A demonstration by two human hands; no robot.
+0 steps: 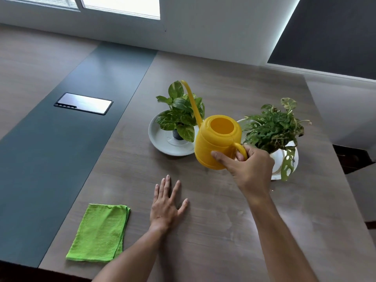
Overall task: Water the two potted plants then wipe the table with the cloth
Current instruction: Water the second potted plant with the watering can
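Note:
My right hand [249, 167] grips the handle of a yellow watering can [215, 139], held above the table between the two plants. Its long spout rises up and left over the left potted plant [179, 112], a pothos in a small dark pot on a white saucer [160, 143]. The right potted plant [272, 131], with holed leaves, stands on another white saucer [293, 161] just behind my right hand. My left hand [167, 204] lies flat on the wooden table [203, 231], fingers spread, holding nothing. A folded green cloth [99, 233] rests to its left.
A dark blue-grey strip [61, 159] runs along the table's left part, with a rectangular metal cable hatch [83, 103] set in it. The table's right edge [333, 159] drops off beside the right plant. A wall and window stand behind.

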